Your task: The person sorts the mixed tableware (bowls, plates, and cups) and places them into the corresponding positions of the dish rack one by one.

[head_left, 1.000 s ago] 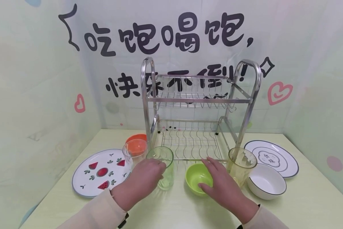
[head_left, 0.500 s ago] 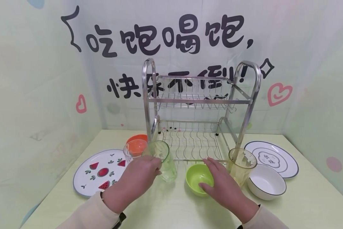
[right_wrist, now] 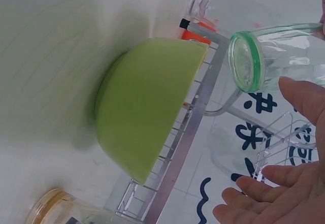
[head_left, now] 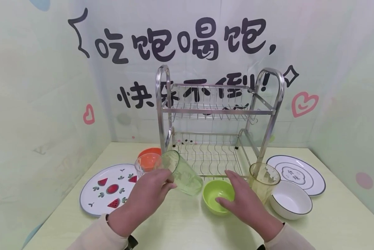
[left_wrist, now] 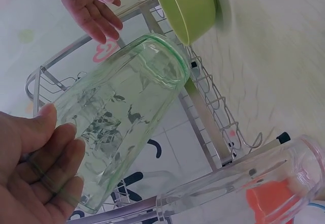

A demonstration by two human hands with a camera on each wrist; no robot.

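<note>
My left hand [head_left: 147,191] grips a clear green drinking glass [head_left: 187,175] near its rim. The glass is tilted off the table, its base pointing right toward the lime-green bowl [head_left: 210,199]. In the left wrist view, thumb and fingers sit at the rim end of the glass, and dark leaf-like marks show through its wall. Over the right side of the bowl hovers my right hand [head_left: 247,206], fingers spread and nothing held. The bowl stands upright on the table, as the right wrist view shows, with the base of the glass [right_wrist: 246,61] beyond it.
Behind stands a two-tier metal dish rack [head_left: 218,111]. To the left are a watermelon-patterned plate [head_left: 93,180], a clear glass [head_left: 141,166] and an orange bowl [head_left: 149,151]. At right are an amber glass [head_left: 263,184], a white bowl [head_left: 291,199] and a white plate [head_left: 315,180].
My left hand has lifted the green glass from the table and tipped it, so its base has swung up and to the right. My right hand has stayed over the lime-green bowl.
</note>
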